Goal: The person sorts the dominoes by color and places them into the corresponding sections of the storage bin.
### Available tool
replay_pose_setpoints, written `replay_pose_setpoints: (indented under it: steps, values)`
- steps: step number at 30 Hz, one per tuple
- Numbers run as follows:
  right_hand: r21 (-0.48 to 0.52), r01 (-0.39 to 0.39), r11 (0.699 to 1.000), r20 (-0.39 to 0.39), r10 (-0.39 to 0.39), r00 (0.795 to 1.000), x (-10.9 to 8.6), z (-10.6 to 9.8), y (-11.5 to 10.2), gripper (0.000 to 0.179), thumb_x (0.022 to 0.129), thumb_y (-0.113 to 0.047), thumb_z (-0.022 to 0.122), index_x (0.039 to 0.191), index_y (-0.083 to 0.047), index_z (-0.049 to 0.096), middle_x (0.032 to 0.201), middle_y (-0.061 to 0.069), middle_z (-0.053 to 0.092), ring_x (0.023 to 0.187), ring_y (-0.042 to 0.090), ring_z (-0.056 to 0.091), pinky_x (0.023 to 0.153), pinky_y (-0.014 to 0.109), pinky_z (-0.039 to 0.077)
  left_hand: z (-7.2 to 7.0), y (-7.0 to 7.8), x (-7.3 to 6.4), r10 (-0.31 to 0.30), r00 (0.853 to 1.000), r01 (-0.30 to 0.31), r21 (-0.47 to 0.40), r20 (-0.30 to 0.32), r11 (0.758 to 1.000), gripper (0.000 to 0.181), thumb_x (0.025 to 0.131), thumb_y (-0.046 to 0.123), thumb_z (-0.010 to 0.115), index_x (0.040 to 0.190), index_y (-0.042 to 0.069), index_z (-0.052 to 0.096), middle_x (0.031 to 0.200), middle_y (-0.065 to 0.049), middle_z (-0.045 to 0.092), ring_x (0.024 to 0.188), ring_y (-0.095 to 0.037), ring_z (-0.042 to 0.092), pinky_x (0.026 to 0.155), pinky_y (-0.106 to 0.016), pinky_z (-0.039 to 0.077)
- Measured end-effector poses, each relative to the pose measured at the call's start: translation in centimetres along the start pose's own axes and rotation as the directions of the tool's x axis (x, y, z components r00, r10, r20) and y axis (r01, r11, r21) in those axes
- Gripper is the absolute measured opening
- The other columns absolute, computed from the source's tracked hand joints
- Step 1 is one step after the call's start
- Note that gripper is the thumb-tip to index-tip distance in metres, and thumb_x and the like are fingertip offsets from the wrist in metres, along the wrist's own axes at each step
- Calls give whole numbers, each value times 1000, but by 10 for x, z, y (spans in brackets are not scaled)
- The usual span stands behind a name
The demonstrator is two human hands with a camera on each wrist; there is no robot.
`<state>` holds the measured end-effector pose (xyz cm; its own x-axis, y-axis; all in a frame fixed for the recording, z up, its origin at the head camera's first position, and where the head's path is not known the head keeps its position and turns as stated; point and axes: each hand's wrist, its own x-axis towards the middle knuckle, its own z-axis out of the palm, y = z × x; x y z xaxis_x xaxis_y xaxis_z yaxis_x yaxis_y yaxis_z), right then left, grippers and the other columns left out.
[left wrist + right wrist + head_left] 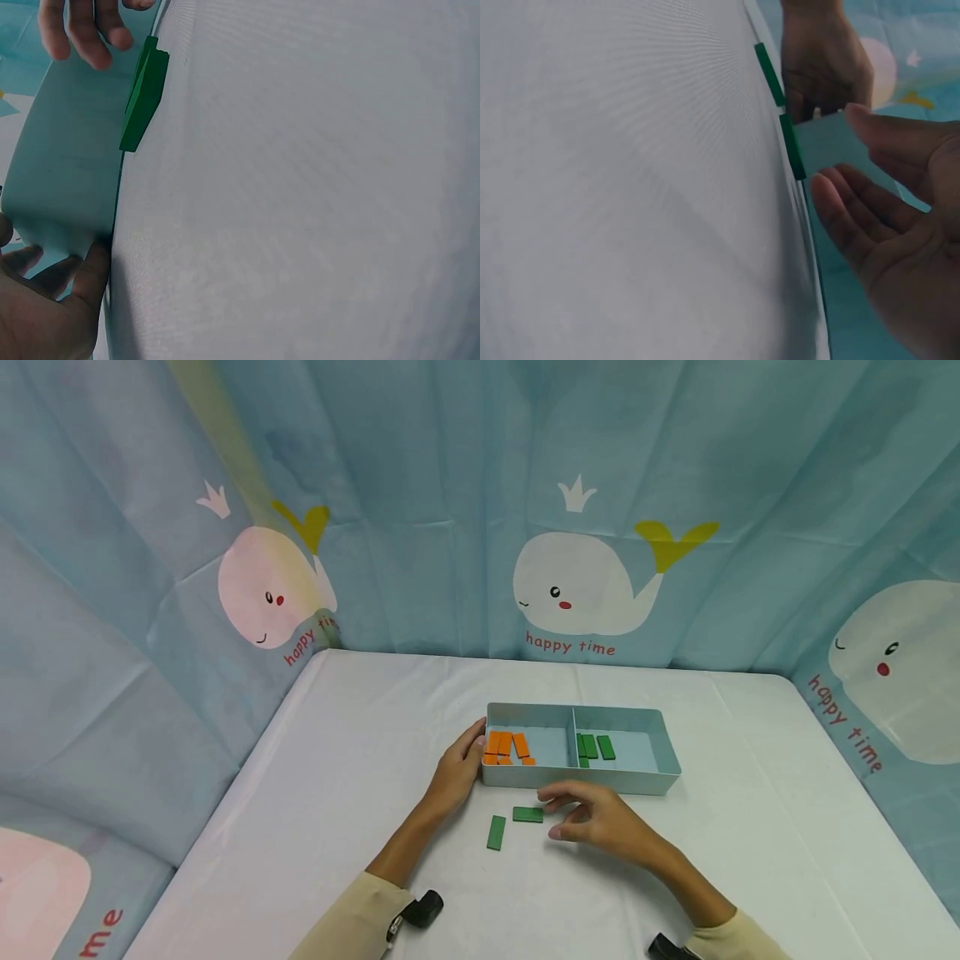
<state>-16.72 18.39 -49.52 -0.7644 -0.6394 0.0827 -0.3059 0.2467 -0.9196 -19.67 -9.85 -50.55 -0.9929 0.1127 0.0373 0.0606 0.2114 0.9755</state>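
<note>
In the head view, my left hand holds the left end of a pale blue-green two-compartment box, its thumb at the rim. My right hand hovers in front of the box, thumb and fingers apart, holding nothing. Just left of its fingertips lies a green rectangular tile on the table. Another green tile lies farther left, turned lengthwise. Both tiles show edge-on in the right wrist view, where the right hand is spread beside the nearer tile.
Several orange tiles lie in the box's left compartment, and several green tiles in the right one, past a divider. A white cloth covers the table. Blue curtains with whale prints hang behind and at the sides.
</note>
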Motion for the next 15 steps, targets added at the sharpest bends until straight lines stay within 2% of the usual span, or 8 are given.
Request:
replay_pose_setpoints:
  steps: [3, 8, 15]
  values:
    - [-1, -26, 1000, 18, 26, 1000, 1, 1, 0, 52, 91, -13, 85, 139, -3, 66, 134, 18, 70, 109, 29, 73, 86, 29, 62, 0, 0, 0, 1, 1000, -1, -1, -3, 1000, 55, 116, 35, 44, 167, 15, 36, 171, -5, 38, 160, -29, 29, 132, -54, 23]
    - [0, -79, 997, 51, 78, 996, 2, 2, -2, 55, 92, -15, 85, 142, -6, 65, 141, 18, 66, 90, 22, 76, 83, 26, 61, 0, 1, 0, -3, 1000, 3, 1, 3, 1000, 56, 116, 36, 43, 167, 14, 35, 171, -5, 38, 160, -28, 30, 131, -54, 23]
    - [-36, -78, 996, 62, 80, 995, 4, 4, -1, 57, 91, -19, 87, 143, -8, 65, 141, 14, 68, 93, 22, 76, 83, 26, 61, 0, -1, 0, -4, 1000, 4, -2, 3, 1000, 56, 116, 36, 43, 167, 14, 35, 171, -4, 37, 160, -28, 29, 132, -54, 23]
